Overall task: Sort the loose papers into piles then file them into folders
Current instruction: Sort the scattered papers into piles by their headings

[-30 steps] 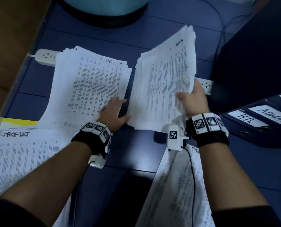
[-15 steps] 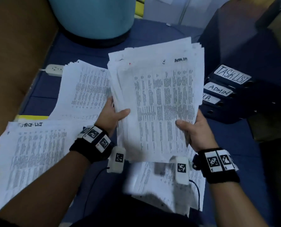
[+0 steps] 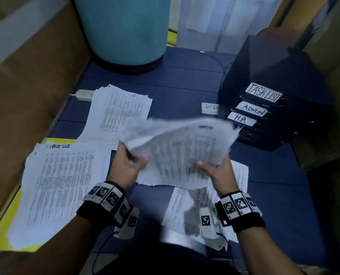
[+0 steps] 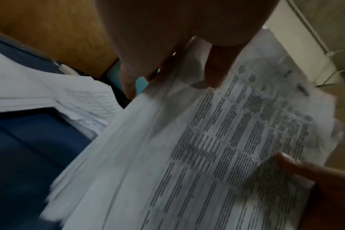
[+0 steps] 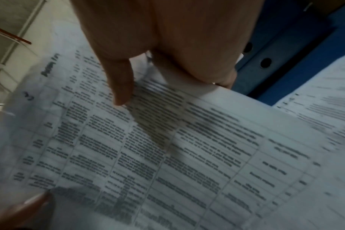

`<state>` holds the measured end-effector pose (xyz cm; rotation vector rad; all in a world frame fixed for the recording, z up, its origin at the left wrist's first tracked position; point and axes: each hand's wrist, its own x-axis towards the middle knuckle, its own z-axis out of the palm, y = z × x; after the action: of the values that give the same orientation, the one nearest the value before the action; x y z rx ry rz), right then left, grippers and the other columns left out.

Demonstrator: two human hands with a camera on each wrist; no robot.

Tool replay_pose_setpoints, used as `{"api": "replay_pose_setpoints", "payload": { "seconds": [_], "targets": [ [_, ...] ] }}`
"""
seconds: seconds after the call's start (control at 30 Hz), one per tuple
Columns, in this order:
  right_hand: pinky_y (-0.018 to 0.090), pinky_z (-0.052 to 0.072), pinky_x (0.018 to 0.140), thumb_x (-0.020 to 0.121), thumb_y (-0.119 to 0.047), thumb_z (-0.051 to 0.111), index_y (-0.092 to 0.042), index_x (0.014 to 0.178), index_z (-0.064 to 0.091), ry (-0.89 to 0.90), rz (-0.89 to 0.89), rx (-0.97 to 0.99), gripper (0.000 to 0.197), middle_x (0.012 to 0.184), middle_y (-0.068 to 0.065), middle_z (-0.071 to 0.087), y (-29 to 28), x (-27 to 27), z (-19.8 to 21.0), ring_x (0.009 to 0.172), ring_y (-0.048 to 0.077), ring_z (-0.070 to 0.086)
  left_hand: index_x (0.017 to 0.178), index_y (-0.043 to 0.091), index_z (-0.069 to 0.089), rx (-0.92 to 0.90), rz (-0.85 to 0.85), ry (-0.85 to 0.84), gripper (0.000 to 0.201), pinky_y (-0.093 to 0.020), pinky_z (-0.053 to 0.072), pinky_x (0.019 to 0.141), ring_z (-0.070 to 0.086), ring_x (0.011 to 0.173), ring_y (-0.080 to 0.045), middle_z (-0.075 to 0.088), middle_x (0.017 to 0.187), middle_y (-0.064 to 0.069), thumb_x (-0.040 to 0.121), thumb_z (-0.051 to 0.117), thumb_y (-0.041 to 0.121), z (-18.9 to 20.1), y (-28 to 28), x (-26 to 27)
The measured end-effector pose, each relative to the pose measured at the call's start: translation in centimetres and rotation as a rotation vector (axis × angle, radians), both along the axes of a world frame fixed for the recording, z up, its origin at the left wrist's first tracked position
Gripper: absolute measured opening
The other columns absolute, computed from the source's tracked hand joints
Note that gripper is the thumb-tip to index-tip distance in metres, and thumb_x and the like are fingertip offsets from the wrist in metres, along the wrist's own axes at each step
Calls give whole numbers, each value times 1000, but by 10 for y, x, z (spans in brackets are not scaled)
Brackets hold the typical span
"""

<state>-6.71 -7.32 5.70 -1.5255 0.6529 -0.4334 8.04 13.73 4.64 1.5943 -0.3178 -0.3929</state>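
Both hands — left [image 3: 128, 167], right [image 3: 219, 173] — clutch a limp, blurred printed-paper sheaf [image 3: 182, 153].

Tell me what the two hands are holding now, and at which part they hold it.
Both hold one stack of printed papers: the left hand grips its near-left edge, the right hand its near-right edge, thumbs on top.

A thick sheaf of printed papers [image 3: 177, 153] is held up, bowed and blurred, just before the stacked dark folders [image 3: 264, 118]. Three more paper piles lie flat left of and in front of those folders.
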Motion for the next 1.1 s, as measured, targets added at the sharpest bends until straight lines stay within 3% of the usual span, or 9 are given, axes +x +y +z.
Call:
{"api": "replay_pose_setpoints", "payload": {
  "seconds": [0.07, 0.13, 0.3, 0.43, 0.6, 0.73, 0.87, 1.0, 1.1],
  "targets": [
    [36, 57, 87, 82, 1, 71, -3, 119, 53, 30, 16, 12, 42, 108, 10, 70, 9, -4, -4, 99, 16, 70, 116, -4, 54, 52, 13, 56, 55, -25, 54, 83, 65, 92, -19, 67, 100, -14, 67, 73, 10, -12, 1, -10],
    [46, 54, 92, 83, -4, 71, -4, 116, 59, 27, -3, 21, 35, 107, 9, 72, 15, -5, -9, 100, 22, 70, 105, -8, 58, 79, 93, 78, 31, -29, 52, 89, 67, 90, -19, 68, 93, -10, 77, 70, -5, -18, -3, -15],
    [54, 54, 91, 85, -4, 70, -3, 116, 62, 1, -96, 57, 32, 106, 10, 73, 17, -2, -2, 99, 25, 70, 108, -15, 57, 34, 178, 33, 23, -4, 47, 72, 62, 69, 12, 65, 92, -7, 85, 56, -15, 0, -8, -20],
    [41, 57, 87, 78, -1, 76, -2, 126, 47, -146, -40, 16, 57, 114, 15, 68, 15, -10, 22, 104, 26, 68, 108, -10, 56, -37, 190, -59, 28, -10, 49, 71, 63, 73, 10, 63, 87, 0, 81, 58, -15, 21, -3, -23],
    [30, 55, 89, 66, -10, 82, -24, 128, 37, -164, -66, 16, 78, 124, 4, 50, 19, -23, 22, 107, 16, 60, 129, 11, 34, 6, 74, -39, 66, -31, 50, 93, 62, 101, -11, 60, 109, 1, 73, 64, -7, 19, 11, -35],
    [34, 56, 87, 65, -19, 82, -24, 124, 38, -152, -110, 16, 74, 123, 9, 53, 28, -25, 11, 103, 17, 63, 126, 20, 27, 40, 20, -16, 65, -8, 47, 82, 59, 91, 10, 57, 111, 9, 82, 59, -16, 18, 11, -43],
    [46, 55, 92, 83, -2, 73, -22, 108, 40, -112, -147, -39, 45, 108, 4, 62, 34, -27, 1, 95, 12, 65, 124, 20, 36, 35, -4, 7, 61, -40, 44, 104, 59, 113, -17, 58, 121, -3, 78, 70, -3, 17, 13, -38],
    [35, 57, 90, 90, 0, 62, -30, 115, 34, -96, -95, -127, 48, 114, 1, 60, 50, -20, -3, 104, 14, 64, 117, 29, 38, 47, -12, 35, 59, -50, 43, 103, 57, 117, -23, 58, 126, -7, 73, 76, 18, 13, 15, -32],
    [33, 53, 93, 83, -12, 69, -16, 130, 28, -145, -128, -101, 63, 119, 2, 60, 49, -18, -5, 109, 14, 63, 124, 24, 33, 60, -15, 3, 67, -52, 41, 104, 56, 113, -27, 55, 125, -17, 73, 73, 11, 12, 15, -29]
  ]
}}
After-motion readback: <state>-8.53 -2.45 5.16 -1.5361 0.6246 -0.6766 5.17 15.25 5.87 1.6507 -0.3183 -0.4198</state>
